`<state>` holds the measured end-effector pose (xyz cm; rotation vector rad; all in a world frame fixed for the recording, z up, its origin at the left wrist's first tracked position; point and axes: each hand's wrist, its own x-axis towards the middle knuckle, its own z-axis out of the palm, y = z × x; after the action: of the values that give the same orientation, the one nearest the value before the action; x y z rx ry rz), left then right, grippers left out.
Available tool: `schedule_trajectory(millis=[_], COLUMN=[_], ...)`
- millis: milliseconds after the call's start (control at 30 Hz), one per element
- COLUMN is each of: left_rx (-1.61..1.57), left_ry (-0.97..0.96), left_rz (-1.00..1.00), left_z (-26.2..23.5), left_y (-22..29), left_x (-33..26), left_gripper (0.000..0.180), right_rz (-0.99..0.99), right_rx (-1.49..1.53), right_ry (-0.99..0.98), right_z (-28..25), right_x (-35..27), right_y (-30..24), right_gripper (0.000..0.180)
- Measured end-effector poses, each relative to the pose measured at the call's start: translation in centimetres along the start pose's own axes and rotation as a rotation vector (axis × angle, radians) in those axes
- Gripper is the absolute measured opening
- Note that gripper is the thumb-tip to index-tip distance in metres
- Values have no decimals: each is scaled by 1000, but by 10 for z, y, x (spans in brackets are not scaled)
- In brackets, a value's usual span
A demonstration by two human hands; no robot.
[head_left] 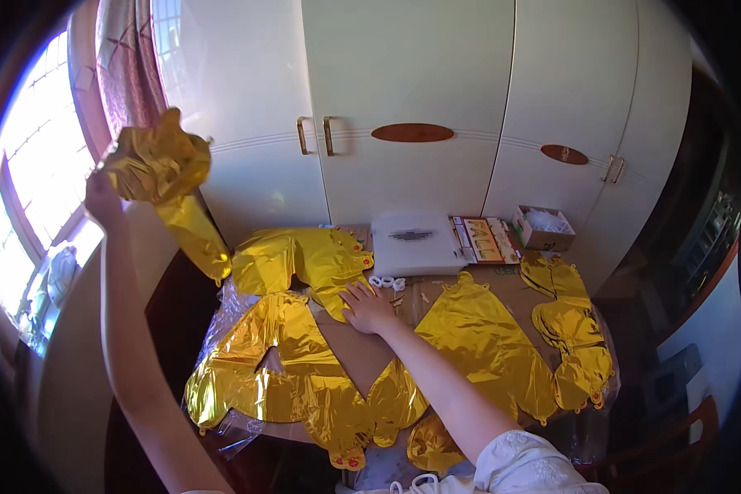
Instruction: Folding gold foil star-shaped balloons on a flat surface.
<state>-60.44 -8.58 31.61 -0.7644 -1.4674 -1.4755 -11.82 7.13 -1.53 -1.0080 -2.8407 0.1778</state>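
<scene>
Raised at the far left, my left hand (pixel 105 198) is closed on a crumpled gold foil balloon (pixel 160 165), whose lower strip hangs down toward the table's back left corner. My right hand (pixel 366 309) rests with fingers apart on the edge of a flat gold foil balloon (pixel 296 259) at the back of the table. In front of it lies an A-shaped gold foil balloon (pixel 292 354), flat and shiny. Right of my forearm spreads another foil balloon (pixel 477 337), and a wavy foil balloon (pixel 580 329) lies along the right edge.
A white package (pixel 416 247) stands at the table's back, beside a flat printed box (pixel 484 240) and a small open box (pixel 543 226) with clear plastic inside. White ribbon rolls (pixel 387 283) lie before them. A wardrobe (pixel 403 66) rises behind; a chair (pixel 675 436) stands at right.
</scene>
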Motion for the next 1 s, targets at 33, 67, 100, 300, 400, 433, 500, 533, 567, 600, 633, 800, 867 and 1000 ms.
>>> schedule_trajectory(millis=[33, 67, 100, 300, 400, 433, 500, 533, 567, 600, 633, 800, 867, 1000], left_rx=[108, -126, -324, -125, -308, -408, -613, -697, -781, -864, -956, -1298, -1273, -1031], left_ry=[3, -164, -287, -588, -749, -782, -852, -850, -849, -848, -857, -779, -832, -978], left_rz=[392, 222, 43, 308, 183, 91, -99, -149, -201, -257, -313, -476, -501, -387], left_z=[-21, -18, -33, -65, -91, -98, -114, -120, -124, -129, -134, -130, -126, -99], left_y=[7, 60, 119, 223, 281, 300, 334, 343, 351, 359, 365, 391, 399, 417], left_x=[23, 2, -7, -20, -54, -62, -75, -81, -86, -93, -99, -149, -169, -188], left_gripper=[31, 33, 35, 24, 19, 19, 20, 21, 23, 24, 29, 44, 47, 40], right_rz=[-6, 31, 40, -140, -283, -311, -363, -394, -424, -427, -428, -352, -79, 22], right_rx=[1, -13, -15, 317, 907, 1122, 1417, 1498, 1577, 1597, 1617, 1593, 1300, 891], right_ry=[-3, -21, -29, 309, 287, 256, 204, 183, 163, 175, 187, 256, 304, 347], right_z=[-1, 1, 2, -15, -71, -90, -124, -140, -152, -158, -163, -213, -244, -294], right_x=[1, -5, -7, -8, -28, -37, -59, -70, -80, -90, -100, -166, -199, -238], right_y=[-4, 11, 15, 6, -24, -32, -38, -40, -38, -37, -34, 18, 30, 64], right_gripper=[56, 57, 58, 85, 108, 110, 115, 118, 121, 122, 122, 57, 23, 29])
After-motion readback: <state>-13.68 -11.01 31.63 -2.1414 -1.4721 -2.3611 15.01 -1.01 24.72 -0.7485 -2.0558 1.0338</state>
